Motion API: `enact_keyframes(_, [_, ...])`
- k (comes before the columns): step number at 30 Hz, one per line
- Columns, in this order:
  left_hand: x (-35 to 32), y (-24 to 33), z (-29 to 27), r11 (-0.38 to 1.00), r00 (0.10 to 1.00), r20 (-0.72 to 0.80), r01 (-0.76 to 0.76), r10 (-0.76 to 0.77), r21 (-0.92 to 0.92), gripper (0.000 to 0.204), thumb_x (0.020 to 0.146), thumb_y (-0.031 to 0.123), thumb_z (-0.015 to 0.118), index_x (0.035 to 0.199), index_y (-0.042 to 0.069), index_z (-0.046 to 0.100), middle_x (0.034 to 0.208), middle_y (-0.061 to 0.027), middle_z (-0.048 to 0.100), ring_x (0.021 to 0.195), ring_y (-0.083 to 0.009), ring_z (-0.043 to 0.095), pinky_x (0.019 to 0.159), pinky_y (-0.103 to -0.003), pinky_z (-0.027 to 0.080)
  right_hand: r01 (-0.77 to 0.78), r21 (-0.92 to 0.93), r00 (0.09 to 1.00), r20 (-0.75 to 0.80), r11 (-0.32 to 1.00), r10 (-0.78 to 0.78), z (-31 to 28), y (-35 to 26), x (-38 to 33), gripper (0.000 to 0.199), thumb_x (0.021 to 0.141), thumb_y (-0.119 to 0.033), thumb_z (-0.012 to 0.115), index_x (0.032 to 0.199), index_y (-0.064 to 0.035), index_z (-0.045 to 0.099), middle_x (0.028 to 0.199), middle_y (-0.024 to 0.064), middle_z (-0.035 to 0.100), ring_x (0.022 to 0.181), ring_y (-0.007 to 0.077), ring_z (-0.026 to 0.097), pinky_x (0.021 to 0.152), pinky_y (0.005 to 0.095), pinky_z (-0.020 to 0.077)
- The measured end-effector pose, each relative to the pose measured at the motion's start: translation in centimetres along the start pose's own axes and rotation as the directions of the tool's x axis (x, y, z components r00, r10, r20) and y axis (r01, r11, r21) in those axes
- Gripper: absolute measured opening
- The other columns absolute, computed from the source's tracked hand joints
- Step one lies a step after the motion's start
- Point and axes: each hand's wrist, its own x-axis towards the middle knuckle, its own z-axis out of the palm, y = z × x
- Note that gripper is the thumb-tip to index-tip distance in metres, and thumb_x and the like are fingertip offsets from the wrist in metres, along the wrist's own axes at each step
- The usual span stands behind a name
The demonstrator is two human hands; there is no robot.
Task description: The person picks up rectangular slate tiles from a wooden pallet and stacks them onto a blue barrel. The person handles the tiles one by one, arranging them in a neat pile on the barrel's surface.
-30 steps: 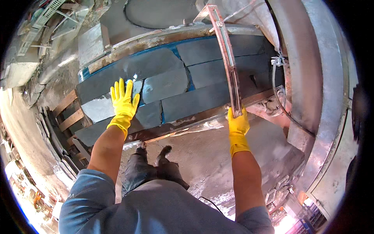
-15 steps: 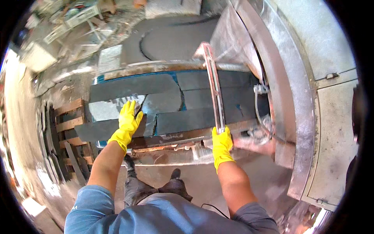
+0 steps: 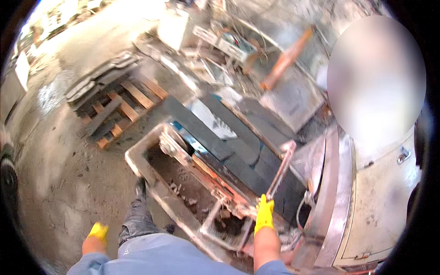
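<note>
My right hand point(image 3: 264, 213), in a yellow rubber glove, is closed around the near end of a long, narrow metal bar point(image 3: 280, 172). The bar lies crosswise above dark stone slabs point(image 3: 243, 156) on the machine's bed. One slab point(image 3: 211, 120) farther along has a pale, shiny surface. Low at the left, beside my leg, my left hand point(image 3: 98, 233) hangs in its yellow glove, away from the slabs. Motion smears its fingers, and nothing can be made out in it.
A long trough point(image 3: 153, 185) with broken bits inside runs along the bed's near side. Past the bed's far left end lie a wooden pallet point(image 3: 137, 95) and a stack of slabs point(image 3: 103, 78). A pale metal cabinet point(image 3: 380, 206) stands at right.
The view has swung left. My left hand has come off the slabs and down beside my left leg. My right hand keeps its hold on the bar.
</note>
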Motion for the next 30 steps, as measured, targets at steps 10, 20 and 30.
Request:
enact_keyframes(10, [-16.1,-5.1,4.1,0.658,0.733,0.37,0.678,-0.571,-0.326,0.065,0.095,0.053,0.067,0.142,0.008,0.066,0.146,-0.0255,0.064,0.143,-0.0416,0.055,0.117,-0.048,0.045,0.014,-0.06,0.991,0.132,0.998,-0.006,5.1,9.6,-26.3,0.032,0.102,-0.034,0.073,0.122,-0.0102,0.065,0.089,0.0086,0.072,0.062,0.0217,0.063,0.055,0.0392,0.0533])
enact_keyframes(20, [14.4,-5.4,-19.1,0.922,0.831,-0.523,-0.334,0.189,-0.196,0.067,0.091,0.048,0.075,0.138,0.001,0.068,0.143,-0.0269,0.065,0.134,-0.0421,0.061,0.116,-0.045,0.047,-0.606,0.028,0.773,0.256,0.795,0.581,-6.3,23.3,-60.0,0.026,0.105,-0.032,0.067,0.12,-0.0119,0.068,0.096,0.0101,0.072,0.073,0.0246,0.067,0.065,0.0424,0.0581])
enact_keyframes(30, [20.1,18.4,-13.5,0.678,0.726,-0.043,-0.617,0.686,0.401,0.051,0.096,0.039,0.074,0.124,-0.003,0.074,0.126,-0.0259,0.074,0.115,-0.0375,0.072,0.097,-0.048,0.056,-0.488,0.191,0.758,-0.391,0.852,0.522,-10.2,25.2,-78.6,0.034,0.105,-0.022,0.068,0.135,-0.0079,0.064,0.107,0.0098,0.073,0.086,0.0215,0.071,0.071,0.0379,0.0603])
